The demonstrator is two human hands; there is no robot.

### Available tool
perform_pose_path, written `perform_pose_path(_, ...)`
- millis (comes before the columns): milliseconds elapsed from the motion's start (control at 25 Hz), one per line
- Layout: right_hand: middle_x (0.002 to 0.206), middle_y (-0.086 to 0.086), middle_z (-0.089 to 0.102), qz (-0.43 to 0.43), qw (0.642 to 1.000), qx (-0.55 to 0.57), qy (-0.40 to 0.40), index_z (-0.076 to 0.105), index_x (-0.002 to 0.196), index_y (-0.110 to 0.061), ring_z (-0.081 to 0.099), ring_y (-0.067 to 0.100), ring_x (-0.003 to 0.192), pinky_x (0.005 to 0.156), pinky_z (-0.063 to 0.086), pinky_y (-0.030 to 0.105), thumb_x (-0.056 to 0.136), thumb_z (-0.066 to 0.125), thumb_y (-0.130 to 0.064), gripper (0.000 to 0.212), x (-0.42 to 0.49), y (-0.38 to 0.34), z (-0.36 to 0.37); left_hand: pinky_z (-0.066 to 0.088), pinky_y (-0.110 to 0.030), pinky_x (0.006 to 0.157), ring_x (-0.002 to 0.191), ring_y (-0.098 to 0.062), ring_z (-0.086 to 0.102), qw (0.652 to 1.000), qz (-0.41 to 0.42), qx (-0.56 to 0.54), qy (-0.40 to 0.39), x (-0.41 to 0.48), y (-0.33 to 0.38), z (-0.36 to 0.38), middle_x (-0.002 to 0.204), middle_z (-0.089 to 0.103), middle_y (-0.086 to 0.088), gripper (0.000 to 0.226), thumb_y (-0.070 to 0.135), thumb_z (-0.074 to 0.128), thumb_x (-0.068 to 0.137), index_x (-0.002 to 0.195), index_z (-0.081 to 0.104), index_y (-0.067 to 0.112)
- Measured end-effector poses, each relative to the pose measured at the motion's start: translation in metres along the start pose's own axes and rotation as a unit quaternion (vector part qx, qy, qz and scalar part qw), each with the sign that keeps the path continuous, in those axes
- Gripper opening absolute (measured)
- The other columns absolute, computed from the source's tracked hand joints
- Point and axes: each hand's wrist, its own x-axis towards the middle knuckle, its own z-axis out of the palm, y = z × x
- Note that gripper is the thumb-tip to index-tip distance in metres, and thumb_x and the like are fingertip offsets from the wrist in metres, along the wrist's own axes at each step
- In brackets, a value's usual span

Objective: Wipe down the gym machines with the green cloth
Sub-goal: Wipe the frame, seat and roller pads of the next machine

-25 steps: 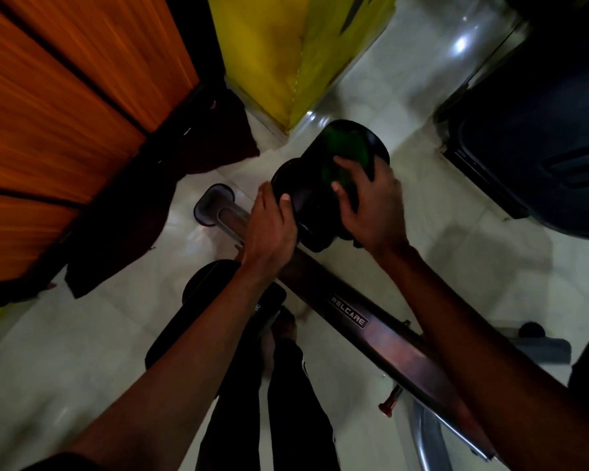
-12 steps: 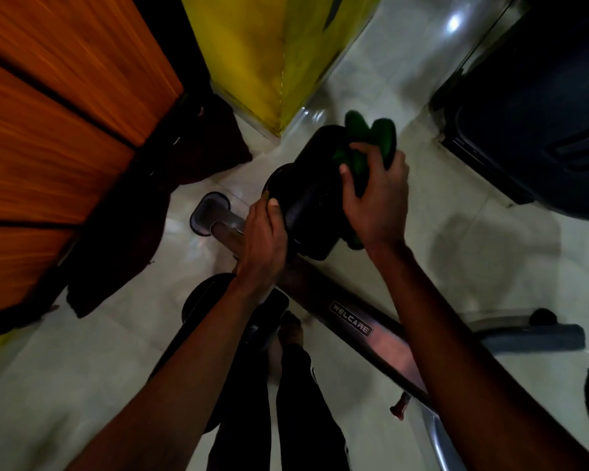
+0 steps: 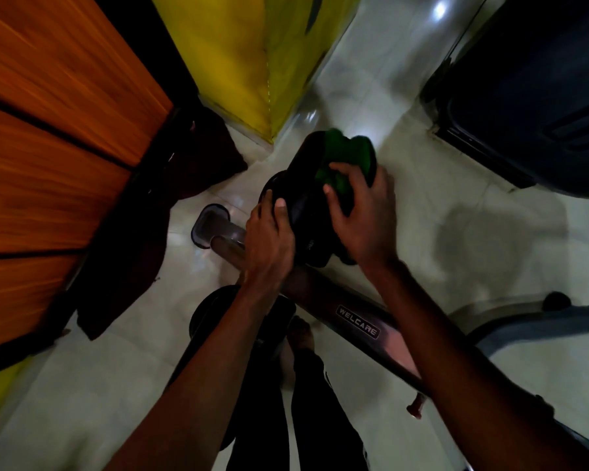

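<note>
Our left hand (image 3: 269, 246) curls round the near edge of the black pad (image 3: 303, 205). Our right hand (image 3: 368, 219) grips the green cloth (image 3: 349, 158), bunched against the pad's far side, above the machine's metal bar (image 3: 357, 322).

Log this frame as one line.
phase: wiping | left hand grips black pad | right hand holds green cloth against it | below: WELCARE beam
</note>
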Motion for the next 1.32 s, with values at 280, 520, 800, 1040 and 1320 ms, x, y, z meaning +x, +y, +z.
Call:
perform_pose_path(280, 0.121, 0.015, 0.052, 0.101, 0.991, 0.069, 0.057, 0.06, 0.131, -0.026, 0.051, 0.033, 0.11, 0.094, 0.044, 0.04, 0.092, 0.062, -0.037, 0.041, -0.004, -0.004, 0.008, -0.002, -0.054, 0.118, 0.146, -0.018, 0.027, 0.984, -0.064, 0.149, -0.067, 0.011, 0.003, -0.013, 0.156, 0.036, 0.009, 0.045, 0.039, 0.021, 0.107, 0.15, 0.034, 0.034)
perform_pose_path(520, 0.122, 0.015, 0.052, 0.052, 0.996, 0.065, 0.027, 0.062, 0.127, -0.026, 0.05, 0.033, 0.114, 0.095, 0.048, 0.045, 0.092, 0.063, -0.036, 0.037, -0.025, 0.001, 0.009, 0.019, -0.056, 0.118, 0.144, -0.032, 0.032, 0.975, -0.082, 0.133, -0.157, 0.033, -0.016, -0.032, 0.157, 0.036, -0.007, 0.065, 0.062, 0.018, 0.098, 0.152, 0.032, 0.028)
perform_pose_path(800, 0.125, 0.012, 0.05, 0.125, 0.982, 0.109, 0.095, 0.06, 0.133, -0.025, 0.054, 0.029, 0.113, 0.094, 0.05, 0.042, 0.093, 0.061, -0.037, 0.042, 0.015, 0.013, 0.011, 0.026, -0.064, 0.112, 0.138, -0.031, 0.041, 0.983, -0.043, 0.141, -0.107, 0.034, -0.014, -0.028, 0.148, 0.047, -0.008, 0.055, 0.056, 0.024, 0.102, 0.147, 0.039, 0.028)
perform_pose_path(1040, 0.129, 0.017, 0.051, 0.066, 0.996, 0.06, 0.033, 0.044, 0.149, -0.034, 0.053, 0.034, 0.111, 0.094, 0.048, 0.043, 0.096, 0.059, -0.037, 0.055, -0.033, -0.009, 0.011, 0.022, -0.042, 0.121, 0.148, -0.011, 0.024, 0.971, 0.197, 0.122, -0.057, -0.005, 0.008, -0.012, 0.16, 0.03, 0.002, 0.054, 0.051, 0.03, 0.104, 0.156, 0.024, 0.036)
perform_pose_path(1320, 0.135, 0.013, 0.047, 0.151, 0.978, 0.125, 0.076, 0.041, 0.152, -0.031, 0.048, 0.027, 0.125, 0.101, 0.046, 0.036, 0.095, 0.06, -0.039, 0.061, 0.008, 0.01, 0.008, 0.023, -0.01, 0.113, 0.139, 0.003, 0.033, 0.983, 0.149, 0.004, -0.106, 0.012, 0.006, -0.02, 0.155, 0.04, 0.007, 0.048, 0.036, 0.039, 0.107, 0.153, 0.035, 0.026)
